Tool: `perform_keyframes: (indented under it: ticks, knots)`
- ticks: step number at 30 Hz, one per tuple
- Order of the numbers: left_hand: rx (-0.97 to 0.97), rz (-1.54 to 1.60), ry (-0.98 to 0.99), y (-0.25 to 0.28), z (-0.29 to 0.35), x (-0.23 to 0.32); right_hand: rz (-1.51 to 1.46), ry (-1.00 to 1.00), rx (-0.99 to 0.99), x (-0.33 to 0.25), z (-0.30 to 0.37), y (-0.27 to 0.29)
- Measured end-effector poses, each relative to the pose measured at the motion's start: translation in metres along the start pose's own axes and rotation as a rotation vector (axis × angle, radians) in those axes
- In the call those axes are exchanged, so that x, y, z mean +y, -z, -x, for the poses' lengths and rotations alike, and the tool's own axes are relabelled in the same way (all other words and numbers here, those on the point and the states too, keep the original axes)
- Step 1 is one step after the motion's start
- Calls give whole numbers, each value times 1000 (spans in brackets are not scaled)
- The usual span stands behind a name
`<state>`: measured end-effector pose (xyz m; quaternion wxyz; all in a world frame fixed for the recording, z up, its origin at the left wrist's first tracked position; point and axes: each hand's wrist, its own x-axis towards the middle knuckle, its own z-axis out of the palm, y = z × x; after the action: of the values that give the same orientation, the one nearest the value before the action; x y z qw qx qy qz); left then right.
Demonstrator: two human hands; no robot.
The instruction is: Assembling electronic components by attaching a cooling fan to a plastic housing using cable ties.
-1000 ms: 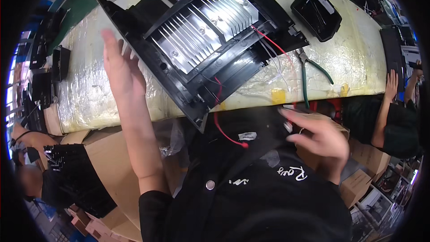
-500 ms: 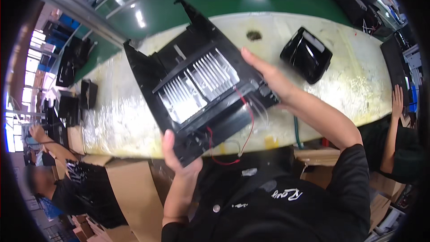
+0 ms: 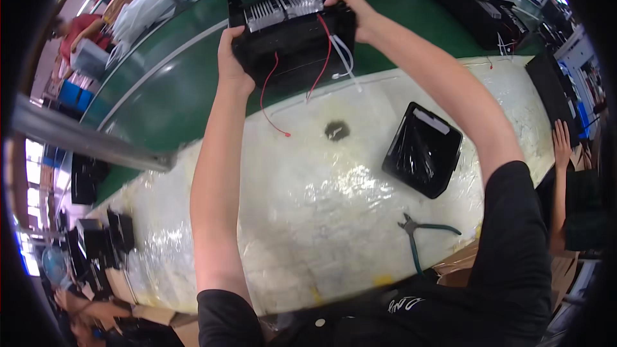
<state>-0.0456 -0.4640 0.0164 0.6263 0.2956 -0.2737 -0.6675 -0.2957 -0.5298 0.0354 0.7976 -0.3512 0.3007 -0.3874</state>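
Both my arms reach out past the far edge of the table, holding a black plastic housing [image 3: 289, 48] with a silver finned heat sink [image 3: 283, 8] in its top. My left hand [image 3: 232, 58] grips the housing's left side, and my right hand [image 3: 357, 13] is closed on its right side. Thin red wires and white leads hang from the housing toward me. On the table below lies a glossy black tray-like cover [image 3: 424, 151]. Nearer to me rests a pair of cutting pliers [image 3: 414, 231] with green handles, its jaws pointing away.
The pale, film-covered table [image 3: 302, 218] has a dark patch [image 3: 337, 130] near its far side. Beyond runs a green surface [image 3: 173, 96] carrying other black housings [image 3: 475, 13]. A metal post [image 3: 90, 135] stands at left. Co-workers' hands show at both sides, one hand [image 3: 561, 144] at right.
The housing has moved away from me, from over the table to beyond its far edge, still in both hands. My arms are now stretched out. The pliers have come into full view.
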Motion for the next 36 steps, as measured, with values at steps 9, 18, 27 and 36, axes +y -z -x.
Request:
perform_keyframes:
  ticks: [9,18,27,36]
  knots:
    - [145,-51,20,42,-32,-27,1392,329,348,-18,-34,-3]
    - [58,-1198,-415,25,68,-58,1520,817,308,64,42,-129]
    - [48,-2892,-707,131,173,-41,1466,1003,-72,93,60,-358]
    - [210,-1446,-569,133,208,-30,1599,793,-77,53,63,-300]
